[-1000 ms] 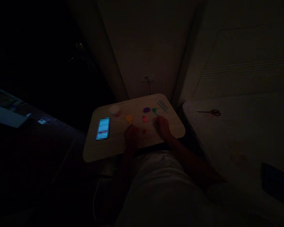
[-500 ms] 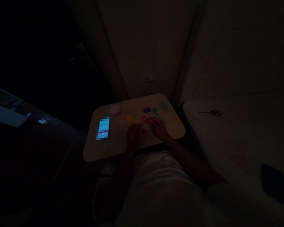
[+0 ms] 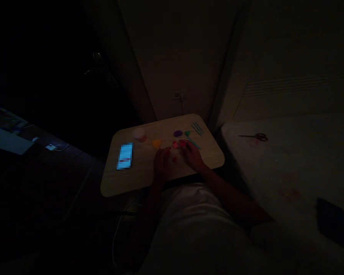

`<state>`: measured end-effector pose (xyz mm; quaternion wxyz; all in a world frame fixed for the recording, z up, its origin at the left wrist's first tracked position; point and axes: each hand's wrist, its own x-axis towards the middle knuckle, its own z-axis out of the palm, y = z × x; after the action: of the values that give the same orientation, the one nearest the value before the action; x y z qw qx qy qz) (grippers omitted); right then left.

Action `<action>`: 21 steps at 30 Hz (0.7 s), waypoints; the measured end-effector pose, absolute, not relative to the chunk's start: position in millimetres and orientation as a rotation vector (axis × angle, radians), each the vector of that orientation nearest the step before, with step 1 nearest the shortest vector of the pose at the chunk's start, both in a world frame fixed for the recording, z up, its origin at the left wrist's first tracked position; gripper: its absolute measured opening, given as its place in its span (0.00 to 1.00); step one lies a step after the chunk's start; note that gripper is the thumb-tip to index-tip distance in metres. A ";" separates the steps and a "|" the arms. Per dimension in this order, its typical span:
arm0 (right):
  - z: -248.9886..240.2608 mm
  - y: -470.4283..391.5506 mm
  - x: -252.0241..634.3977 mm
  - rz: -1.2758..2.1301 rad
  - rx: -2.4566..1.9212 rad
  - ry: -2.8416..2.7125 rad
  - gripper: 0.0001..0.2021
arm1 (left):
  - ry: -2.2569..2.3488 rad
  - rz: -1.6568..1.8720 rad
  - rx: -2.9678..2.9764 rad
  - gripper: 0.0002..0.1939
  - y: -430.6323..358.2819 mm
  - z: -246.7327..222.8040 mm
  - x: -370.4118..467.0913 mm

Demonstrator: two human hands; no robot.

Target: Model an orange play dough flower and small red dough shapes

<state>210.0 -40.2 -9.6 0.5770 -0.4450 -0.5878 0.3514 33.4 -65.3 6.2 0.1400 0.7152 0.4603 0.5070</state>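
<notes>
The scene is very dark. On the small table, a pinkish-red lump lies between my hands, and a smaller red piece sits nearer to me. My right hand is closed on a red piece at its fingertips. My left hand rests on the table to the left, its fingers curled; a bit of red shows by its fingertips, too dim to make out. An orange-yellow piece lies beyond my left hand. Purple and green pieces lie farther back.
A lidded tub and a lit phone are on the table's left part. Thin sticks lie at the back right, another beside my right hand. Scissors and a dark flat object lie on the pale surface at right.
My hands have moved slightly apart. The pinkish-red lump and the smaller red piece between them show more plainly, and a red piece now shows at my right fingertips.
</notes>
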 end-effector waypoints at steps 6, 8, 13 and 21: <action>-11.2 -41.1 205.4 0.961 -1.036 -1.299 0.14 | 1.346 1.476 2.052 0.16 -64.6 4.3 34.2; -11.6 -41.5 205.3 0.978 -1.046 -1.284 0.13 | 1.358 1.478 2.049 0.14 -64.5 3.9 34.4; -6.7 -45.3 208.1 0.933 -1.115 -1.404 0.15 | 1.358 1.483 2.038 0.09 -64.0 1.4 34.4; 2.2 -47.3 212.3 0.774 -1.172 -1.588 0.20 | 1.342 1.477 2.046 0.08 -65.1 3.4 34.2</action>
<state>212.3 -47.3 2.2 0.4889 -0.4823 -0.6534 0.3185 34.2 -65.1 3.4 0.1413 0.7085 0.4650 0.5117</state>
